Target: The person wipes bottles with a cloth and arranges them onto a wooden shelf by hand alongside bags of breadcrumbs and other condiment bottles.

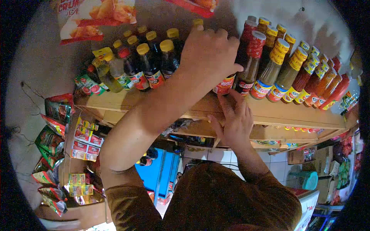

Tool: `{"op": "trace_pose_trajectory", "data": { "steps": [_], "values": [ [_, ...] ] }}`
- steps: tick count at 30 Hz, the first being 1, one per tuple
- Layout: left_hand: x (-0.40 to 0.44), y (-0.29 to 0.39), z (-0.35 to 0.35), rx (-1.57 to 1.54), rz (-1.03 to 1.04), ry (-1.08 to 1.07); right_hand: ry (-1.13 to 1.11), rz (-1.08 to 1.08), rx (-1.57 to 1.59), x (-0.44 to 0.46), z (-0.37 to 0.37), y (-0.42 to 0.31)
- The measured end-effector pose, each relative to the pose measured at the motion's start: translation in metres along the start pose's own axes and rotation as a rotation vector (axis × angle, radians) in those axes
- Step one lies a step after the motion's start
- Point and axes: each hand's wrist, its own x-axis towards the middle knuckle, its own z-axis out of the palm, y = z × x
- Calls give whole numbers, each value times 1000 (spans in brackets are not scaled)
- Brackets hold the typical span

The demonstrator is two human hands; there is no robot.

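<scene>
My left hand (210, 52) reaches over the bottle row and is closed around a dark sauce bottle with a red label (224, 84). The hand covers its upper part, and most of the fingers are hidden behind. Below it, my right hand (236, 121) has its fingers apart, with the fingertips at the bottle's base by the shelf edge. Just right of the hands stands a brown sauce bottle with a red-wrapped cap (248, 63). Dark bottles with yellow caps (154, 71) stand to the left of my left wrist.
More sauce bottles (287, 71) line the wooden shelf (293, 113) toward the right. Red snack packs (96, 19) hang above. Sachet strips (86, 140) hang at the left. A blue box-like surface (158, 169), cardboard boxes (318, 163) and a green tub (304, 179) are lower down.
</scene>
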Motion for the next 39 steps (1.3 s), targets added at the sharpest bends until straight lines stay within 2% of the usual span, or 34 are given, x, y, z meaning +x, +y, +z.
{"op": "trace_pose_trajectory", "data": {
  "steps": [1,4,7,10,12,14,17,21,25,26,28,29,32,33,34,35,37,39],
  "values": [
    [0,-1,0,-14,5,-7,10,-7,-8,0,1,0],
    [-3,-14,-2,-13,134,152,32,-23,-25,0,4,2],
    [-7,-17,-21,-61,135,145,42,-22,-5,-1,7,1],
    [-30,-8,-45,-459,112,158,38,-16,-11,-2,7,2],
    [-58,4,-71,-883,320,158,23,4,-63,-7,8,3],
    [-88,17,-91,-1107,403,88,16,17,-50,-6,6,2],
    [-124,27,-108,-1231,398,38,5,-19,-28,-8,17,8],
    [-166,27,-121,-1210,276,64,37,-82,72,-5,19,7],
    [-211,14,-138,-1039,61,135,43,-152,62,-9,24,13],
    [-222,7,-142,-953,-36,155,45,-60,195,-11,32,17],
    [-248,-9,-146,-740,-278,167,54,-52,181,-9,29,8],
    [-266,-18,-142,-613,-466,139,66,-40,168,-8,27,6],
    [-335,-48,-97,-422,-1177,-120,107,-80,139,-5,29,7],
    [-384,-57,-59,-196,-1181,-296,111,-92,91,-5,27,5],
    [-445,-64,-7,50,-1152,-604,112,-82,105,-7,29,8],
    [-470,-61,21,-48,-1278,-842,116,-73,116,-8,33,13],
    [-521,-41,81,-38,-1286,-1131,125,-88,55,-7,32,15],
    [-579,-17,129,-49,-1244,-1027,131,-130,-88,-3,26,9]
  ]
}}
